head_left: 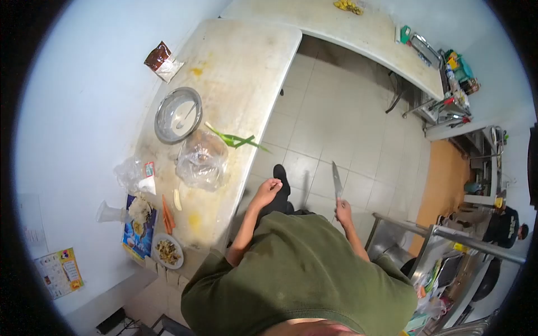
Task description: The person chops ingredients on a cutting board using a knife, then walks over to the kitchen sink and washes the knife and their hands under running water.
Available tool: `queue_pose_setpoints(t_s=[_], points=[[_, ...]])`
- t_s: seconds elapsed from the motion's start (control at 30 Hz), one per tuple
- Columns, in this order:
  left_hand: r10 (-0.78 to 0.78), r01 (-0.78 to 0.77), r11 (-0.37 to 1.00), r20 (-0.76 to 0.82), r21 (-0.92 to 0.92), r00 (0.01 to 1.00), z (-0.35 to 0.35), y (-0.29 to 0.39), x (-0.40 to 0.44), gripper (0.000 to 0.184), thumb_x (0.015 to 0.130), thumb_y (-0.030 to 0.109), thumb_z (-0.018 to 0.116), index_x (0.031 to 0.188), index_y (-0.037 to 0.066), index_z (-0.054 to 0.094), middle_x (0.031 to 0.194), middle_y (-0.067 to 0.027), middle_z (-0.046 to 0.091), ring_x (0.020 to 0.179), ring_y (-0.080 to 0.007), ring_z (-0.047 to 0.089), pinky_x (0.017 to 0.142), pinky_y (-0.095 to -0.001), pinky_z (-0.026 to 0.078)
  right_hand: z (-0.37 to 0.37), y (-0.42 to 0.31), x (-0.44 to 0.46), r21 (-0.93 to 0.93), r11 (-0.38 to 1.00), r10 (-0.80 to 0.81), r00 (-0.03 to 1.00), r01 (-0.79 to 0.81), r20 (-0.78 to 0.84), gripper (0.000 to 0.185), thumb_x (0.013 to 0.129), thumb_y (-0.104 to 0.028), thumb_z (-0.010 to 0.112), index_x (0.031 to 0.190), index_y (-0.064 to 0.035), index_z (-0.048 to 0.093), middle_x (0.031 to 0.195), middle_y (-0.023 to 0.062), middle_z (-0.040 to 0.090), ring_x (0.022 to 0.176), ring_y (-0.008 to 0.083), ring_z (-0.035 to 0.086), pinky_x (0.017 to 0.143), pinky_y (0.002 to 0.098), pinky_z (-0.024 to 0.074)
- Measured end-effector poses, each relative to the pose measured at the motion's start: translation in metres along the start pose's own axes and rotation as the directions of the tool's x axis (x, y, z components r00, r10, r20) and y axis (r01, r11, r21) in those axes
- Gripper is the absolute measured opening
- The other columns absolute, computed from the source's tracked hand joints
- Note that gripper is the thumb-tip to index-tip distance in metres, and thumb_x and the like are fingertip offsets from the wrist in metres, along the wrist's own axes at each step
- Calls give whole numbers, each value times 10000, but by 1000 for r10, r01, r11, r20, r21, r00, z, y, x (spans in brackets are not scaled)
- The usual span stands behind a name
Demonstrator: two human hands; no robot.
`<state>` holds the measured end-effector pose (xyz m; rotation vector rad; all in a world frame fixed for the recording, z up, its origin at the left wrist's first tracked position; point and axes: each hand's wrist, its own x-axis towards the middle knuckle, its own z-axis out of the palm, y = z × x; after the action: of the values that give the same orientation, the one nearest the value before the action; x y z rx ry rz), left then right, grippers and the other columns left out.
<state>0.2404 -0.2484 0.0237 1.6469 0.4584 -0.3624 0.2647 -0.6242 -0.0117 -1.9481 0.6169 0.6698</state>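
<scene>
Holding knife (337, 180) right of table (252, 67), apparently the step in hand; right hand (343, 211) clamped on it, left hand (268, 193) nearer table, curled, contents unclear. Next move likely calls for careful blade control.

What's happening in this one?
A person's right hand grips a knife, its blade pointing away from the body above the floor tiles. The left hand has nothing visible in it. On the table to the left lie green stalks and a clear plastic bag, near a bowl.
</scene>
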Motion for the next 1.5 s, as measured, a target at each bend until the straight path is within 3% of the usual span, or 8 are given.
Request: queue_pose_setpoints(t_s=[0.2,0.4,0.7,0.83,0.9,1.03,1.2,1.5], points=[[92,-63,987,200,-145,975,-8,110,97,485,989,356,618,1290,-19,552,1158,-85,636,1079,-164,567,979,-308,443,57,-207,18,-29,849,-524,848,528,84,303,1042,-317,490,1111,-25,534,759,82,607,579,153,531,545,310,460],[140,143,874,523,-464,841,43,167,148,634,978,458,606,1427,34,464,1307,-59,535,1186,-143,489,1047,-348,386,59,-296,-22,-67,714,-699,715,697,1,349,950,-163,622,1231,-35,461,1083,179,623,930,325,646,807,408,514],[17,309,882,679,-356,734,56,203,182,653,1016,539,473,1443,45,477,1288,-52,590,1162,-164,546,975,-346,440,20,-330,-16,-68,831,-553,833,553,13,301,925,-222,679,1092,9,582,1078,172,602,1021,289,620,877,401,497],[-5,265,880,550,-395,835,39,200,212,580,1038,462,472,1410,18,502,1287,-111,621,1170,-216,582,999,-367,463,-52,-435,-48,-20,650,-739,627,759,-246,104,950,-90,619,993,3,636,938,130,653,855,254,639,785,337,507],[37,194,871,455,-451,890,26,209,224,525,1058,392,454,1399,-4,504,1310,-126,612,1144,-227,593,992,-376,473,-102,-506,-96,-329,313,-921,200,891,-334,85,885,-33,667,962,5,667,859,93,659,816,256,650,740,341,516],[-9,132,876,258,-464,966,7,239,244,506,1048,378,487,1409,24,510,1293,-130,613,1156,-228,585,992,-374,464,-175,-569,-115,-420,-425,-806,-547,802,-229,238,945,-213,512,1014,-16,628,741,117,608,611,235,569,585,410,504],[-24,55,915,82,-400,996,9,267,269,614,1009,479,523,1436,38,483,1324,-140,583,1199,-241,567,1041,-386,432,-268,-599,-102,-352,-645,-717,-697,679,-30,419,1043,-295,227,1303,-20,409,876,206,576,614,267,516,531,444,421],[-21,-18,804,-58,-594,998,113,318,342,603,1001,475,539,1395,20,500,1286,-123,606,1138,-230,584,1002,-390,449,-413,-614,-27,-355,-651,-698,-713,671,-66,421,1040,-349,226,1190,-27,452,849,219,593,580,318,548,509,466,477]])
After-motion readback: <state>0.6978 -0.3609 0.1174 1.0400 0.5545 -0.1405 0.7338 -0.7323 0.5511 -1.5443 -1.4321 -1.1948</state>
